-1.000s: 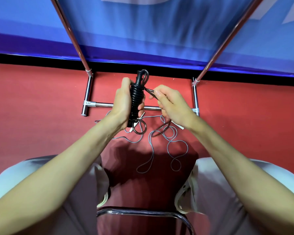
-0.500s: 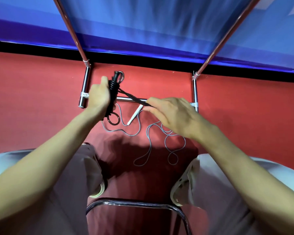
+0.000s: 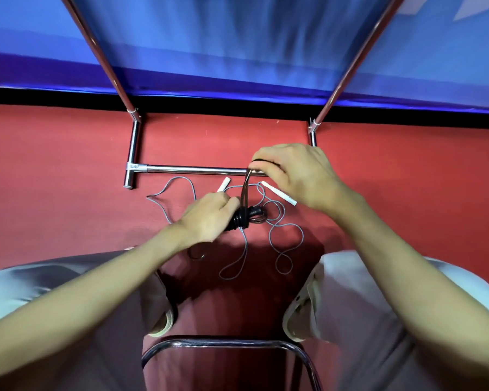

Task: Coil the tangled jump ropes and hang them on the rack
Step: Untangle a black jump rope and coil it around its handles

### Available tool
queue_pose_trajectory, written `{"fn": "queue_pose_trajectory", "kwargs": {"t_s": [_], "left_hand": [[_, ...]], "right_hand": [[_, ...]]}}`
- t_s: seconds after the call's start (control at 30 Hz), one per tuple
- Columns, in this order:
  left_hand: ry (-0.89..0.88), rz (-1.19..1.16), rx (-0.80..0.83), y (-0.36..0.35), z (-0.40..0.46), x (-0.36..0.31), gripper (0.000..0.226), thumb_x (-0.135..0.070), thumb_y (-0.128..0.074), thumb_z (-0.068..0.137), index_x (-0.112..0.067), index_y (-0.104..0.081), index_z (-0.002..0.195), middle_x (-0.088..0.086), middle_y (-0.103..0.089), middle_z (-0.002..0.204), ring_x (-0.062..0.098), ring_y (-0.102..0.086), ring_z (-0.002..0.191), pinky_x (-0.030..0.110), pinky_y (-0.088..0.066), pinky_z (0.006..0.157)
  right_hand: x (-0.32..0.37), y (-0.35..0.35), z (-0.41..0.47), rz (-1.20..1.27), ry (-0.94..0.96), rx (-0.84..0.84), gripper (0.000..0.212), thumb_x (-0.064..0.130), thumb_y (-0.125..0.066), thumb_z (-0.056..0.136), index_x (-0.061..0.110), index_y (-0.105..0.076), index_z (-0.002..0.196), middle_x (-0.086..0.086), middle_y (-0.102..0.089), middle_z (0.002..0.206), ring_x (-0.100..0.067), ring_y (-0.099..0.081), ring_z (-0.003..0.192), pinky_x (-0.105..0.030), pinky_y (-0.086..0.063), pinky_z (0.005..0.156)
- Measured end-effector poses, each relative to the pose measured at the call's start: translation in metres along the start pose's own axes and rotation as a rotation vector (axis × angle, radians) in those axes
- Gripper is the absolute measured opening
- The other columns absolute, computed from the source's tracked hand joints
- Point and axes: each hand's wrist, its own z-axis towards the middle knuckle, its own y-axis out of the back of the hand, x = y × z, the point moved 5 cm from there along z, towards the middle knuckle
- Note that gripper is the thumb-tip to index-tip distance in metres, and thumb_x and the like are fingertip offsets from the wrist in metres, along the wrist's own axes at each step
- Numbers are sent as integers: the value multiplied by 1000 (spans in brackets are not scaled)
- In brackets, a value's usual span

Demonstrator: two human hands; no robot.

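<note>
A black jump rope (image 3: 244,217) is wound into a tight bundle, and my left hand (image 3: 208,218) grips it, lying sideways above the floor. A free strand of the black rope runs up from the bundle to my right hand (image 3: 291,173), which pinches it at the rack's low crossbar (image 3: 192,169). On the red floor under my hands lies a grey jump rope (image 3: 283,235) in loose tangled loops, with its two white handles (image 3: 280,193) near the crossbar.
The chrome rack has two slanting uprights (image 3: 105,56) rising at left and right in front of a blue cloth backdrop (image 3: 237,38). A chrome chair frame (image 3: 226,345) curves between my knees at the bottom. Red carpet (image 3: 54,165) spreads to both sides.
My left hand has dropped down and to the right with the bundle, which now lies sideways. My right hand has lifted the free strand up to the crossbar.
</note>
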Motion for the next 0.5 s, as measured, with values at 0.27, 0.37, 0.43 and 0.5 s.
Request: {"fn": "queue_pose_trajectory", "kwargs": {"t_s": [0.27, 0.37, 0.43, 0.5], "left_hand": [[-185, -199, 126, 10, -11, -16, 37, -23, -34, 81, 5, -57, 81, 13, -67, 62, 5, -53, 47, 19, -37, 51], [-188, -417, 186, 10, -17, -24, 54, -38, -35, 91, -3, -58, 58, 8, -49, 39, 13, -44, 33, 18, -35, 43], [-100, -590, 207, 4, -13, -19, 60, -50, -37, 91, -10, -57, 51, 15, -44, 40, 21, -41, 35, 25, -34, 42], [25, -815, 251, -1, -7, -16, 59, -54, -44, 82, 0, -59, 66, 19, -44, 51, 23, -39, 38, 25, -32, 39]], "right_hand": [[-34, -20, 2, 405, -229, 29, 24, 40, -60, 87, 21, -75, 87, 4, -73, 82, -19, -66, 83, -45, -52, 80], [-41, -34, 2, 510, -249, 61, 23, 33, -64, 87, 14, -76, 81, -6, -74, 82, -13, -62, 78, -48, -52, 83], [-42, -37, 2, 568, -264, 54, 23, 31, -65, 88, 15, -75, 75, -11, -73, 79, -11, -57, 74, -47, -52, 80], [-41, -35, 1, 599, -284, 45, 25, 31, -65, 90, 16, -75, 73, -4, -65, 60, -9, -47, 62, -37, -45, 61]]}}
